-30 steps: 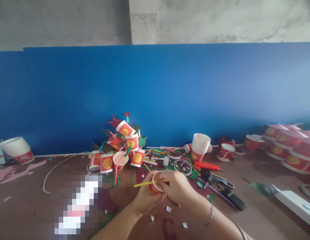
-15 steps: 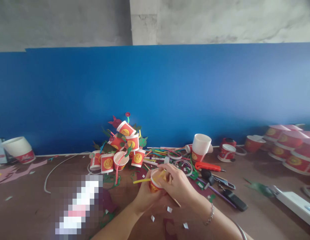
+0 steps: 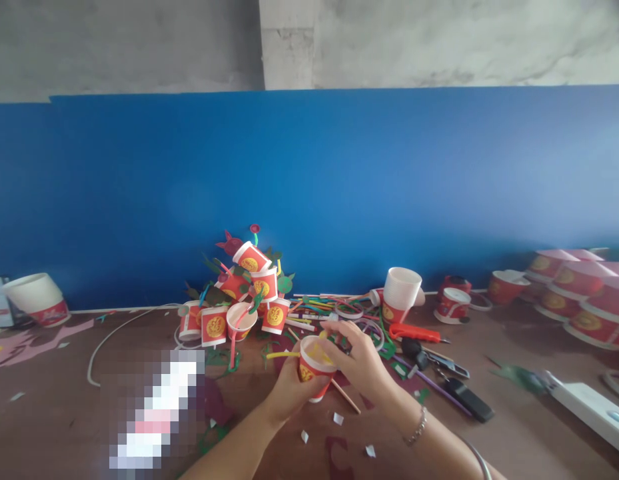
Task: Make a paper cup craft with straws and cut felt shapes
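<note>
- Nearest my camera, the brown tabletop [image 3: 54,413] carries small white scraps [image 3: 370,451] and, just beside them, a dark red paper offcut [image 3: 334,450].
- Coming up the right forearm, I pick out a chain bracelet [image 3: 418,427] at the wrist.
- Left hand [image 3: 292,393] next: it's wrapped around the red-and-white paper cup [image 3: 315,368], clamped on its side, mouth tipped towards me, held above the table in front of the person.
- Right hand [image 3: 356,360] is over on the cup's other side, thumb and forefinger spread at the rim by something yellow; whether they pinch it, I cannot tell from here.
- A yellow straw [image 3: 283,355] sticks out past the cup's left side, and more yellow shows inside.
- Under the right hand lies a thin wooden stick [image 3: 346,397], slanting towards me.
- Off to the right I've got a black key fob [image 3: 466,398], then, farther back, an orange-red tool [image 3: 414,332].
- Farther off: a piled figure of cups [image 3: 263,285] with paper leaves on the left, loose coloured straws [image 3: 334,305] in the middle, a stack of white-rimmed cups [image 3: 402,293] right of those.
- Behind everything, the blue wall panel [image 3: 309,187], bare grey concrete [image 3: 439,43] above.
</note>
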Motion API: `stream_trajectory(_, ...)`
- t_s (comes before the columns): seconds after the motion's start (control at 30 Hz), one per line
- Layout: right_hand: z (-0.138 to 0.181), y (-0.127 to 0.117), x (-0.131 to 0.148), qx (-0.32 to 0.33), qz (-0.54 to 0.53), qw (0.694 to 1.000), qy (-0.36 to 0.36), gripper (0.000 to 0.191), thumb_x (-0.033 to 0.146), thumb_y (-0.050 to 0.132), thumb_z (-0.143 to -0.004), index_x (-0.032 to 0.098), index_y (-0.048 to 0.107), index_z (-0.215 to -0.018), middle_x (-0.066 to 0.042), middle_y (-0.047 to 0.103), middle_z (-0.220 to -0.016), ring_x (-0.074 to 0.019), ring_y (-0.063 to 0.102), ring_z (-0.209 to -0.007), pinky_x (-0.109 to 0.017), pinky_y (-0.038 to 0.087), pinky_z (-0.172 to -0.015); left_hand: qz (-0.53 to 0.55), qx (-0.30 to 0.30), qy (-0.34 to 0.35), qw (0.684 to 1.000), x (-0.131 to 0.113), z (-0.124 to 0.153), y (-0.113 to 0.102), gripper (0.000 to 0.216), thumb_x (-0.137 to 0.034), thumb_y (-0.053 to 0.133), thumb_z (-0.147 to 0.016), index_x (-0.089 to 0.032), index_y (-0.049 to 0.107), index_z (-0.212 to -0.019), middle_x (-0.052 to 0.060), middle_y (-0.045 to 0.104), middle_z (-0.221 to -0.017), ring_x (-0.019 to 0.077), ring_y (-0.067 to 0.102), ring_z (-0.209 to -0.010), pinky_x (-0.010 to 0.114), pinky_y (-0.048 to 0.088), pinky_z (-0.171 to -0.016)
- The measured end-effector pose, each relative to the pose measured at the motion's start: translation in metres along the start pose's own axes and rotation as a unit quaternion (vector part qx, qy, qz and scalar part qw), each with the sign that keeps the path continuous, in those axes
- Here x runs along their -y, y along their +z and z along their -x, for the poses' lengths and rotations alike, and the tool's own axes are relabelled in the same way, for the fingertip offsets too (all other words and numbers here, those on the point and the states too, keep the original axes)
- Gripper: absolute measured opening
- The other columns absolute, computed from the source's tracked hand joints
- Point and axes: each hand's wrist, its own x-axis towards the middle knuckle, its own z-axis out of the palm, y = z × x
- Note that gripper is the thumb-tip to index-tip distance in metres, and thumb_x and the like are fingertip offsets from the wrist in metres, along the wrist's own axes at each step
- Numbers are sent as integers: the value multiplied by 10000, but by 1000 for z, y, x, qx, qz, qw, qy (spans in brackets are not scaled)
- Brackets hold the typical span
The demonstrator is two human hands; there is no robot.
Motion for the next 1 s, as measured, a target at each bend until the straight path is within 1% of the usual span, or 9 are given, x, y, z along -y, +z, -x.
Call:
stream_trajectory(0.1, 1, 3, 1, 27, 1, 999, 45, 211, 329, 559, -783, 169, 682, -842, -38, 624, -774, -165, 558, -679, -266, 441, -633, -25, 17, 1, 1000, 3, 2, 2, 519, -371, 805, -617, -148, 614, -1045, 120, 668, -1081, 254, 628, -962, 380, 483, -845)
stream_trajectory(0.2, 2, 8, -3, 21, -18, 998, 49, 201, 316, 521, -806, 163, 633, -737, -8, 588, -658, -140, 516, -612, -233, 402, -574, -21, 8, 22, 1000, 9, 2, 3, 505, -369, 790, -638, -158, 601, -1056, 108, 659, -1073, 243, 619, -962, 372, 483, -841)
stream_trajectory(0.43, 1, 14, -8, 9, -18, 999, 37, 201, 316, 520, -822, 167, 634, -749, -26, 624, -707, -161, 561, -662, -249, 431, -635, -24, -29, 30, 999, 13, 0, 2, 544, -350, 791, -637, -157, 572, -1096, 95, 674, -997, 228, 631, -894, 344, 494, -793)
stream_trajectory(0.57, 4, 9, -8, -76, -22, 996, -34, 201, 314, 516, -840, 184, 628, -944, -62, 634, -901, -196, 571, -855, -287, 443, -767, -53, -67, 44, 995, 10, -2, -2, 486, -372, 774, -653, -147, 613, -1053, 115, 684, -1038, 264, 628, -960, 385, 478, -860)
stream_trajectory(0.63, 6, 7, -8, -120, -38, 991, -42, 205, 342, 479, -871, 181, 602, -905, -50, 617, -846, -177, 555, -785, -277, 438, -717, -70, -112, 54, 990, 7, -3, -5, 470, -373, 766, -664, -151, 622, -1051, 110, 696, -1024, 274, 622, -996, 398, 457, -900)
stream_trajectory(0.73, 6, 11, -10, -62, -82, 994, 38, 388, 447, 438, -895, 179, 529, -629, 7, 518, -570, -125, 461, -543, -246, 373, -531, -68, -171, 66, 981, 4, -2, -10, 536, -370, 781, -643, -162, 609, -1106, 91, 712, -974, 276, 612, -1027, 412, 427, -943)
stream_trajectory(0.8, 5, 19, -14, -1, -142, 984, 108, 464, 527, 465, -866, 175, 507, -567, 25, 477, -497, -107, 419, -483, -236, 322, -470, -40, -172, 53, 983, 2, -2, -10, 602, -382, 805, -601, -167, 606, -1127, 90, 712, -975, 281, 616, -1011, 421, 432, -936)
stream_trajectory(0.9, 4, 31, -22, -4, -281, 943, 177, 407, 560, 582, -784, 166, 575, -681, 30, 547, -584, -100, 457, -508, -218, 333, -470, -9, -110, 31, 993, 0, -1, -5, 655, -399, 832, -551, -166, 620, -1126, 96, 710, -983, 292, 621, -987, 419, 454, -906)
stream_trajectory(1.0, 5, 38, -26, -11, -407, 881, 242, 357, 521, 674, -722, 173, 591, -730, 23, 597, -630, -116, 534, -548, -221, 397, -512, 12, -27, 36, 999, -1, 0, 1, 677, -415, 842, -534, -159, 628, -1123, 100, 716, -926, 301, 628, -971, 437, 450, -910)
